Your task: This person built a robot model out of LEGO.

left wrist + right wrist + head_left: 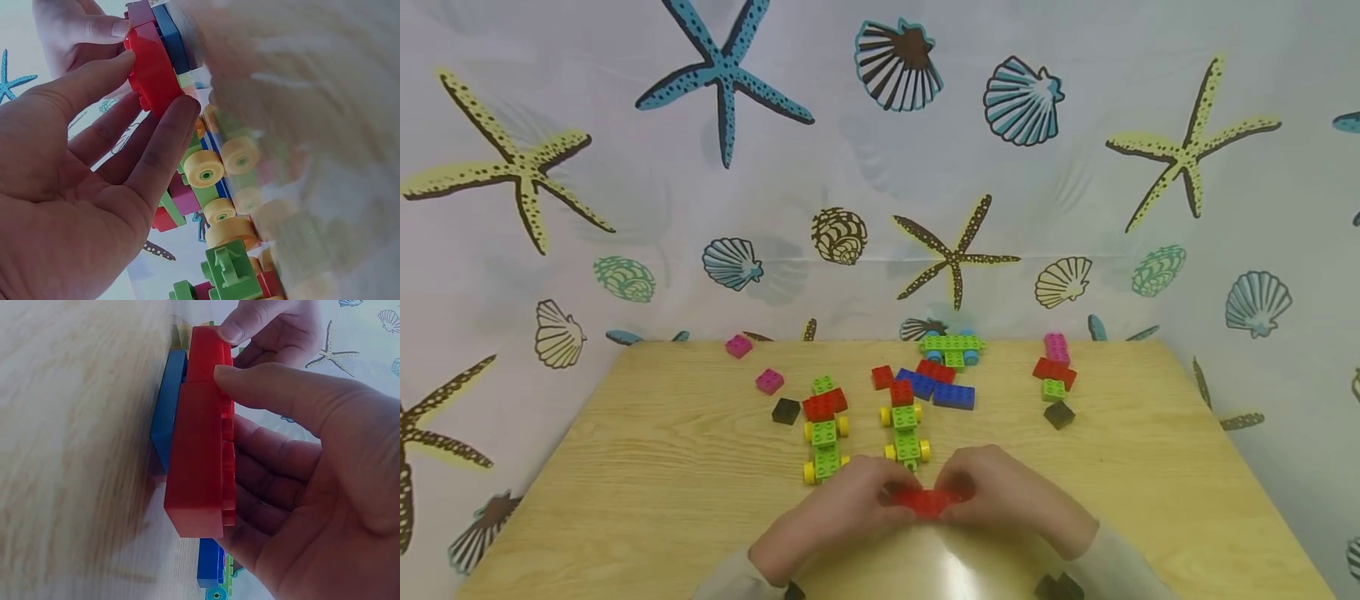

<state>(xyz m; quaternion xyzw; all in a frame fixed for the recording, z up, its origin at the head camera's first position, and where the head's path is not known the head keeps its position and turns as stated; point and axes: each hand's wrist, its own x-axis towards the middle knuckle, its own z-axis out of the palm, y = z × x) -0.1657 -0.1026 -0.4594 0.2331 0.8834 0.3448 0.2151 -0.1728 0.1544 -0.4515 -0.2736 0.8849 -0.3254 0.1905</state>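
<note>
Clock centring on two red studded plastic bricks (pixel 927 503), held end to end over the near part of the wood-grained table (pixel 662 458). Two pink square plastic bricks (pixel 769 381) are lying at 10 o'clock, one beyond the other. Black square plastic brick (pixel 786 411), same hour, sitting nearer. Green plastic car with yellow wheels (pixel 824 433) is standing closer still, also at 10. Left hand (pixel 857 502) is coming in from 8, thumb and fingers pinching the red pair's left end. Small red square plastic brick (pixel 882 377) is lying at 11; a second yellow-wheeled green plastic car (pixel 906 446) is standing nearer, same hour. Wrist views are showing a blue plastic brick (pixel 167 412) close under the red pair; cannot tell whether joined. Blue-wheeled green plastic car (pixel 952 342) is standing at 12. Right hand (pixel 1003 493) is entering between 3 and 4, pinching the pair's right end, some fingertips hiding behind. Pink oblong plastic brick (pixel 1056 347) is lying between 1 and 2; another black plastic brick (pixel 1059 414) is sitting at 2.
</note>
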